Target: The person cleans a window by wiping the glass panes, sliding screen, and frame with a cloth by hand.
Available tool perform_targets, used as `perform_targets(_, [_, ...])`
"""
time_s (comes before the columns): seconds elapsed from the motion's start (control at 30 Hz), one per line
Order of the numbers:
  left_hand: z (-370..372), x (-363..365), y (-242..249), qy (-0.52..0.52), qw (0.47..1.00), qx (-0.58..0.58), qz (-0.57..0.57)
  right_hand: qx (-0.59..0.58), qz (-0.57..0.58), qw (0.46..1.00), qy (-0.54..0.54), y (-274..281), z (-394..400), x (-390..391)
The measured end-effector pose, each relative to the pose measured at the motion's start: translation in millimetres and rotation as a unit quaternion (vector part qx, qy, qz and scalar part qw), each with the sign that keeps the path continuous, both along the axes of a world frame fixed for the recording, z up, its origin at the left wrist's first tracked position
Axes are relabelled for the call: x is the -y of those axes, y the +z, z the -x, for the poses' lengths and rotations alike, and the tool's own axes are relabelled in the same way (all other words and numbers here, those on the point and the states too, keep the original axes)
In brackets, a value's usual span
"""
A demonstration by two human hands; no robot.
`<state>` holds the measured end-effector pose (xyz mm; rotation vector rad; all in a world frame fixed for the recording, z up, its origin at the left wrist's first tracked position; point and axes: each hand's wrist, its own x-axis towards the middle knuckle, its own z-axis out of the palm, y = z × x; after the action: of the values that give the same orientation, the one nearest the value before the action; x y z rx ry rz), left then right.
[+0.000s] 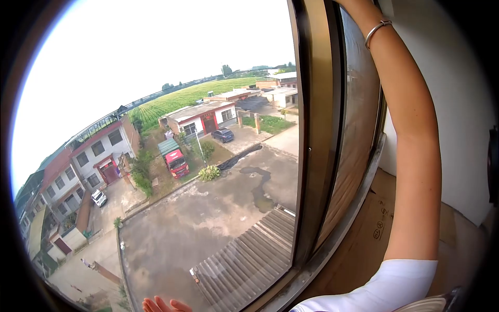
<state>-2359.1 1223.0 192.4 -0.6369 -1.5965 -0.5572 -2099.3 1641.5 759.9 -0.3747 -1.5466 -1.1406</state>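
A large window with a gold-brown frame (315,130) fills the middle of the view. My right arm, in a white sleeve with a silver bangle (375,32) at the wrist, reaches up along the frame's right side. The right hand is cut off by the top edge, so its fingers and anything in them are hidden. Low at the bottom edge, the fingers of my left hand (165,304) show against the glass area, stretched out and apart with nothing in them. The rest of that hand is out of view.
Through the window, far below, lie a concrete yard (208,223), a corrugated roof (249,260), a red truck (177,164), houses and a green field. Indoors, a window sill (306,278), brown cardboard (358,244) and a pale wall (457,104) are on the right.
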Motion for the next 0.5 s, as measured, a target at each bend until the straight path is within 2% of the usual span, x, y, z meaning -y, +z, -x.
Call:
perform_targets(0.07, [6.6,-3.1,-1.6,0.009,1.0,-0.015,0.018,0.059,0.011,0.998,0.035,-44.9,-4.9,3.9])
perform_targets(0.1, [8.6,-3.6,-3.8,0.022,0.999,-0.034,0.027,0.066,0.081,0.994,0.043,-74.9,-7.1,16.3])
perform_targets(0.2, [9.5,-7.5,-5.8,0.013,0.999,-0.041,0.033,0.105,0.16,0.976,0.104,-167.5,-14.2,13.6])
perform_targets(0.27, [10.3,-9.6,-7.0,0.003,0.998,-0.037,0.043,0.142,0.085,0.981,0.105,-242.5,-20.2,-10.0])
perform_targets(0.33, [10.4,-8.3,-1.9,-0.005,0.998,-0.032,0.052,0.146,0.07,0.979,0.127,-316.3,-20.2,-16.1])
perform_targets(0.4, [9.7,-10.1,1.1,-0.021,0.998,-0.046,0.043,0.159,0.085,0.98,0.084,-378.3,-20.4,9.8])
perform_targets(0.47, [9.7,-9.9,4.6,-0.021,0.997,-0.055,0.053,0.18,0.191,0.96,0.096,-445.4,-20.3,21.1])
perform_targets(0.5, [8.2,-10.2,5.8,-0.022,0.997,-0.051,0.056,0.174,0.238,0.943,0.154,-479.9,-19.1,19.2])
